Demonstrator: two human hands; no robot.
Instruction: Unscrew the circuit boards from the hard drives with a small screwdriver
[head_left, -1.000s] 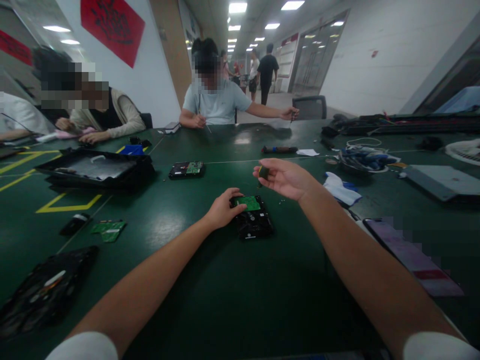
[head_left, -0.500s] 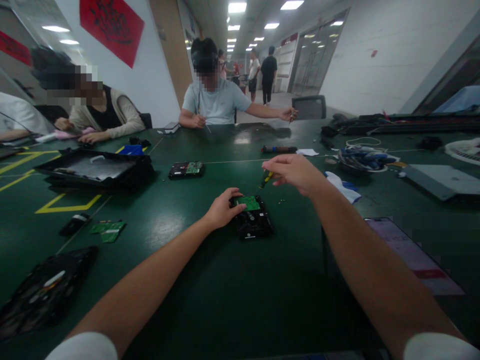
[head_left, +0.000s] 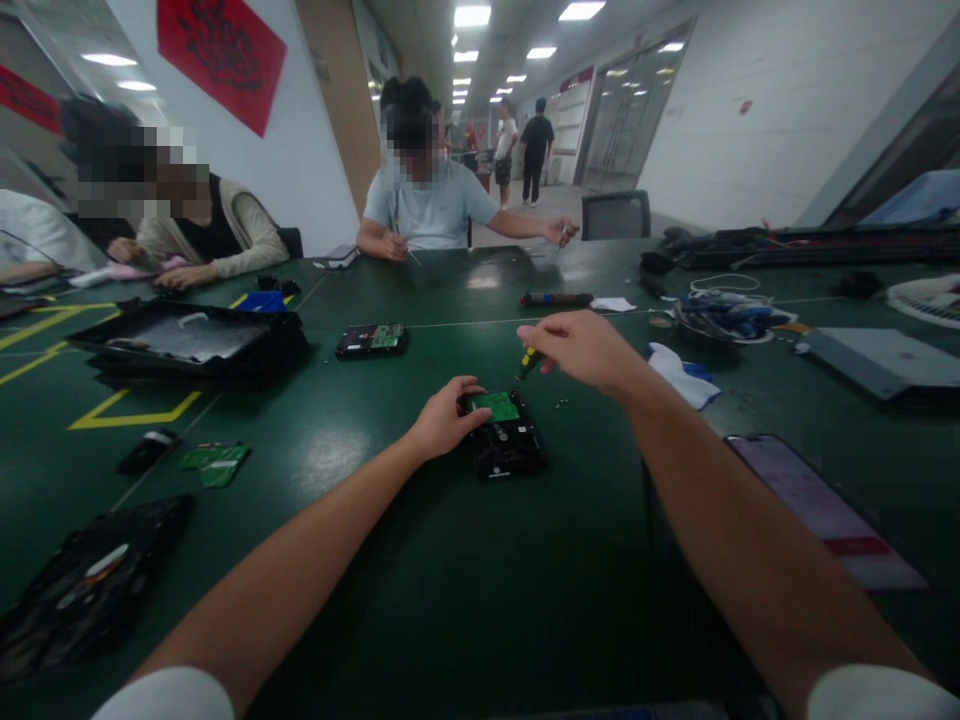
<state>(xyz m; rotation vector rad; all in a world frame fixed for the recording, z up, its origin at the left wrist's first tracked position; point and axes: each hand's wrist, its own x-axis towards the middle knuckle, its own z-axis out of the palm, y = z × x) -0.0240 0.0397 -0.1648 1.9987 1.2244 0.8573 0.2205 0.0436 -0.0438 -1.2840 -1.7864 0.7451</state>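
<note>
A black hard drive (head_left: 510,445) with a green circuit board (head_left: 498,405) on its upper face lies flat on the table in front of me. My left hand (head_left: 450,415) grips its left side, the thumb resting over the board's edge. Above the drive's far right corner, my right hand (head_left: 574,345) pinches a small yellow and black screwdriver (head_left: 528,363), which tilts down to the left. The screwdriver's tip is too small to make out. A few tiny screws (head_left: 561,403) lie right of the drive.
Another hard drive (head_left: 372,340) lies farther off. Left are a black tray (head_left: 195,335), a loose circuit board (head_left: 217,460) and a black part (head_left: 97,575). A phone (head_left: 825,510), a glove (head_left: 679,375) and a silver box (head_left: 889,360) lie right. A person (head_left: 435,205) sits opposite.
My right hand and the screwdriver have shifted very slightly left. My left hand stays on the hard drive. The person opposite has drawn an outstretched hand a little inward.
</note>
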